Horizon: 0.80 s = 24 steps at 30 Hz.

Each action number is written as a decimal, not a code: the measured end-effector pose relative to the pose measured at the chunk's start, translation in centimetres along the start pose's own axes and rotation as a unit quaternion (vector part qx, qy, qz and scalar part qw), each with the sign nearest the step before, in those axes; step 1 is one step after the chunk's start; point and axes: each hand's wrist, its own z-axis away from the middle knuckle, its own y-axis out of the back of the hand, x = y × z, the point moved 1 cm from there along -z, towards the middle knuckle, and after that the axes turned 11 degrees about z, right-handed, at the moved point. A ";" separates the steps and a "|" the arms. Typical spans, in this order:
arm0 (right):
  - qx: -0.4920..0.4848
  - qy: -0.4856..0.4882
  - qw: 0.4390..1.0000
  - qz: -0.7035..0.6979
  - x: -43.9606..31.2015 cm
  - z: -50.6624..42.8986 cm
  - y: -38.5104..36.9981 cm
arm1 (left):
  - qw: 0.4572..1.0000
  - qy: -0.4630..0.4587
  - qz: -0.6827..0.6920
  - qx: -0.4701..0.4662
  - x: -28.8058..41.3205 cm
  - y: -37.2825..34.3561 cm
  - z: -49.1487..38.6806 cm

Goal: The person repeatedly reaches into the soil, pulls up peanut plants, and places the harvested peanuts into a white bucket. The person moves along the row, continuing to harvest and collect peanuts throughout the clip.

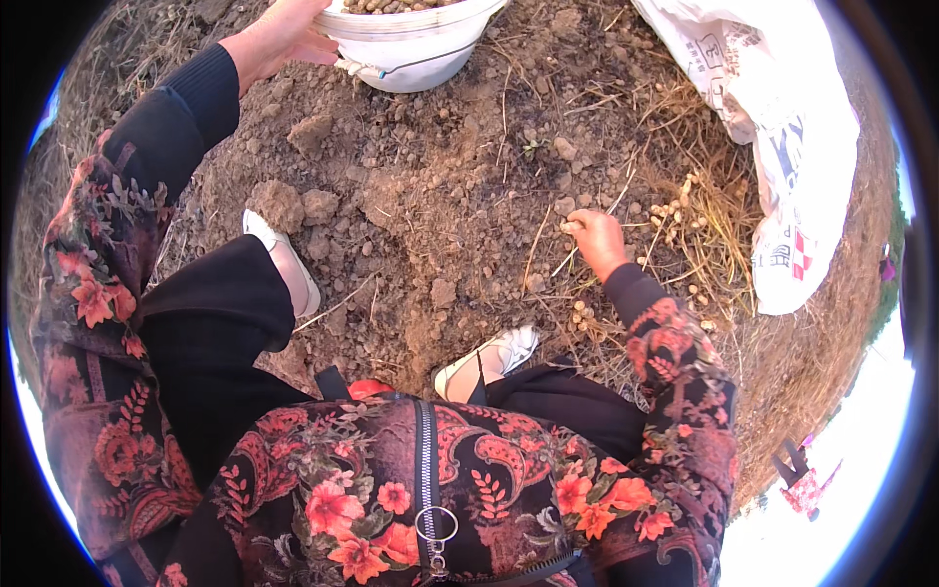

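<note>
With its fingers at the rim, my left hand (287, 37) grips the left side of a white plastic basin (422, 62) near the top of the view. Peanuts in their shells (396, 6) lie in the basin, which is cut off by the picture's top edge. My right hand (598, 238) is low over the soil right of centre, its fingertips closed on what looks like a peanut (570, 227). To its right, a cluster of peanuts (678, 211) lies on dry plant stalks. A few more peanuts (582, 314) rest on the ground below that hand.
A white woven plastic sack (799, 147) with printing lies at the right on dry stalks (722, 220). Soil clods (277, 205) sit beside my left shoe (282, 257); my right shoe (491, 359) stands below centre. Another person (801, 488) is far off at the lower right.
</note>
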 end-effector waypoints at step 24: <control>0.424 0.192 0.860 -0.209 -19.3 -9.9 17.3 | 0.994 0.065 0.090 0.007 0.7 -1.7 2.0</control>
